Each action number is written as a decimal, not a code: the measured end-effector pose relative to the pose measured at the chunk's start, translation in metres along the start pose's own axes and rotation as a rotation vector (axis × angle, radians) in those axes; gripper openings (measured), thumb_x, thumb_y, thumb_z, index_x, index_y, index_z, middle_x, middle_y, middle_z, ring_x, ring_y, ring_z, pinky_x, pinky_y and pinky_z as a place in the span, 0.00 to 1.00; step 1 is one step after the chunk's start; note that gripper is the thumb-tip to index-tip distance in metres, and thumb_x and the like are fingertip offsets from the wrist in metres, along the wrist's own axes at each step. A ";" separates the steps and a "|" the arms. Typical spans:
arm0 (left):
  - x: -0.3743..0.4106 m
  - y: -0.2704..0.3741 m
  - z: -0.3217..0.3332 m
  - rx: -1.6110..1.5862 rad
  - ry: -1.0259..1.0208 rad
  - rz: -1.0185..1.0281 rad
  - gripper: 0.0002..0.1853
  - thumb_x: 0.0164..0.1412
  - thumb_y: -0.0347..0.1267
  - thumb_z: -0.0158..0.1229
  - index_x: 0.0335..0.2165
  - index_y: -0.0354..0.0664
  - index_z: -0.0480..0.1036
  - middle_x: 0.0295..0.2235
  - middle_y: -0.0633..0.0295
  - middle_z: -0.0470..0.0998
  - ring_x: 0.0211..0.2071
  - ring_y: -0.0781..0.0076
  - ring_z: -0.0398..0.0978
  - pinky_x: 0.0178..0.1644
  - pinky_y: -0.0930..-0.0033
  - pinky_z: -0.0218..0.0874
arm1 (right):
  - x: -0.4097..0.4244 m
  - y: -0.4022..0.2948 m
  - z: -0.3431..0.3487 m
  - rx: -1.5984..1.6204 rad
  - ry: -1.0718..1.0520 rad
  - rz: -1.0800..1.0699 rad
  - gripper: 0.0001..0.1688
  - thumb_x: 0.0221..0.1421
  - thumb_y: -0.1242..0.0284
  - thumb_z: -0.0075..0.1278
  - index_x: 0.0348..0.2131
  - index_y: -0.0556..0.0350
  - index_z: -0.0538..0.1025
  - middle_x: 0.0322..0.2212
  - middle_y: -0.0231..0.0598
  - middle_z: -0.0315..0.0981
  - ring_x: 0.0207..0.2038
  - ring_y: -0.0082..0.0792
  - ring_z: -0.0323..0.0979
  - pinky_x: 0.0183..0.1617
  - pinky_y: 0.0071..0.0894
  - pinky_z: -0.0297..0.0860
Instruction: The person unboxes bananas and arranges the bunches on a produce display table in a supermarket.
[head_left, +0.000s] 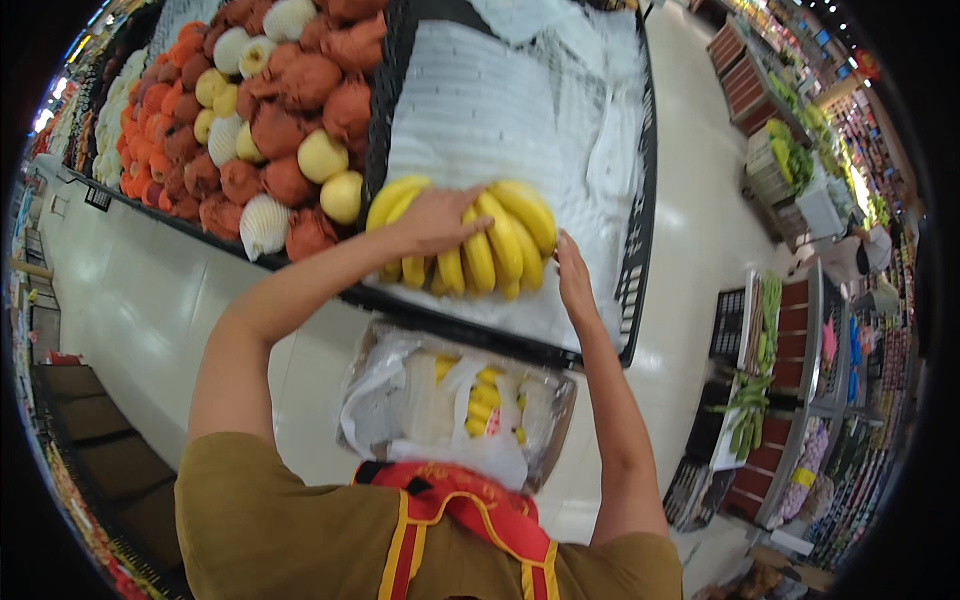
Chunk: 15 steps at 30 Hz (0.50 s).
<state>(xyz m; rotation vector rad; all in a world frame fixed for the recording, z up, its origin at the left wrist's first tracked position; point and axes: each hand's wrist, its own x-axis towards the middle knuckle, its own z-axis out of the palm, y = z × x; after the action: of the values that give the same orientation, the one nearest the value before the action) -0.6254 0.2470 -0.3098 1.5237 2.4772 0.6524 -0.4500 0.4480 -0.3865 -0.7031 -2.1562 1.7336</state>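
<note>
Bunches of yellow bananas (491, 247) lie side by side at the near end of a display bin lined with white foam sheet (472, 112). My left hand (442, 219) rests on top of them, its fingers spread over the fruit, and it hides the place where the bunches meet. At the right end of the bananas is my right hand (573, 274), upright, with its fingertips at the outermost banana; whether it grips the fruit cannot be told. Below the bin, in front of me, an open cardboard box (553, 442) holds more bananas (484, 401) among clear and white plastic wrapping.
Left of a black divider (380, 127) are piled apples or pears, many in red wrapping (289, 127). The bin's black plastic rim (637, 277) runs along the right side. Vegetable shelves (795, 337) stand across the aisle, with a person (874, 247) beyond.
</note>
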 end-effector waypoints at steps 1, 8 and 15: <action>-0.004 -0.004 0.003 -0.015 -0.021 -0.020 0.30 0.58 0.47 0.45 0.53 0.39 0.61 0.41 0.46 0.72 0.41 0.49 0.70 0.46 0.59 0.60 | -0.006 -0.014 0.014 -0.097 -0.014 -0.024 0.33 0.60 0.58 0.37 0.54 0.67 0.59 0.52 0.59 0.58 0.56 0.51 0.56 0.60 0.35 0.51; -0.014 -0.032 0.019 0.060 0.037 0.103 0.32 0.59 0.50 0.42 0.56 0.41 0.56 0.39 0.48 0.72 0.40 0.50 0.68 0.48 0.57 0.55 | -0.037 -0.017 0.045 -0.505 0.046 -0.131 0.39 0.59 0.59 0.38 0.55 0.77 0.50 0.53 0.68 0.51 0.57 0.56 0.52 0.61 0.40 0.48; -0.012 -0.037 0.025 0.095 0.060 0.112 0.32 0.60 0.50 0.40 0.56 0.42 0.56 0.45 0.48 0.70 0.45 0.51 0.67 0.51 0.58 0.55 | -0.131 -0.034 0.026 -0.473 0.119 -0.529 0.19 0.48 0.79 0.50 0.43 0.61 0.69 0.39 0.51 0.68 0.41 0.51 0.67 0.44 0.38 0.65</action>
<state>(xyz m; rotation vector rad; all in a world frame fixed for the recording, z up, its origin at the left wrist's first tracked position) -0.6406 0.2290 -0.3499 1.7126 2.5148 0.6147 -0.3602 0.3506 -0.3493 -0.2762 -2.4006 0.9086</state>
